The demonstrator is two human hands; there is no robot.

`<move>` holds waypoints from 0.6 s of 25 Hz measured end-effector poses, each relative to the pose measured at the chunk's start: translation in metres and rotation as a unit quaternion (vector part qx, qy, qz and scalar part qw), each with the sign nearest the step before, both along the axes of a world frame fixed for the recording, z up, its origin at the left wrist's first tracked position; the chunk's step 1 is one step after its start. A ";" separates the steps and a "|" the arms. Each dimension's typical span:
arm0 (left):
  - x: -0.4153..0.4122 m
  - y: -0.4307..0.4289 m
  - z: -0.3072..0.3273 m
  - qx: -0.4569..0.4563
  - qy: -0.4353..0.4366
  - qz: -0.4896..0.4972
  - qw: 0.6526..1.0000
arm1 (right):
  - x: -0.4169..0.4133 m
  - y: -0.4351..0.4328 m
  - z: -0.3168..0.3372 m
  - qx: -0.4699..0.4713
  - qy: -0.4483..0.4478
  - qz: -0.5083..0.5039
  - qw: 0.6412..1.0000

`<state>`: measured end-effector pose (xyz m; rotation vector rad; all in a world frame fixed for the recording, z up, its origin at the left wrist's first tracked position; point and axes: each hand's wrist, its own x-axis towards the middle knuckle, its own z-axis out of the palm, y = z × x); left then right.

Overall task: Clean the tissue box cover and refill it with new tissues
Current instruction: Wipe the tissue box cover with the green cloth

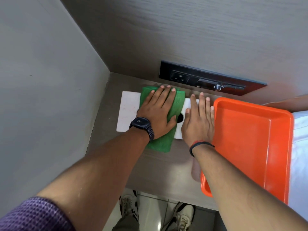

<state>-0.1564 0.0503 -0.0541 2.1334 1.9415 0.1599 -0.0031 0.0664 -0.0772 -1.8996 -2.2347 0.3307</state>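
A white tissue box cover [128, 110] lies flat on a brown shelf against the back wall. Its dark dispensing hole [180, 117] shows between my hands. A folded green cloth [164, 142] is spread over the cover's middle. My left hand [158, 114], with a black watch on the wrist, presses flat on the cloth, fingers spread. My right hand [199, 120] rests flat on the cover's right end and holds it down. No tissues are in view.
An empty orange tray [276, 147] sits on the shelf right of the cover, touching my right hand. A black socket panel [208, 77] is on the back wall. A grey wall [41, 80] closes the left side. White bedding [300, 147] lies at the far right. My shoes [183, 215] show below.
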 end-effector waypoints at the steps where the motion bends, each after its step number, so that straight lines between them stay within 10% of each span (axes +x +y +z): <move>1: -0.003 0.000 0.000 0.001 0.001 -0.007 1.000 | 0.000 0.000 0.000 -0.001 0.000 -0.001 1.000; 15: -0.042 -0.016 -0.003 0.014 -0.014 0.070 0.997 | -0.001 -0.001 -0.001 0.007 0.000 -0.008 1.000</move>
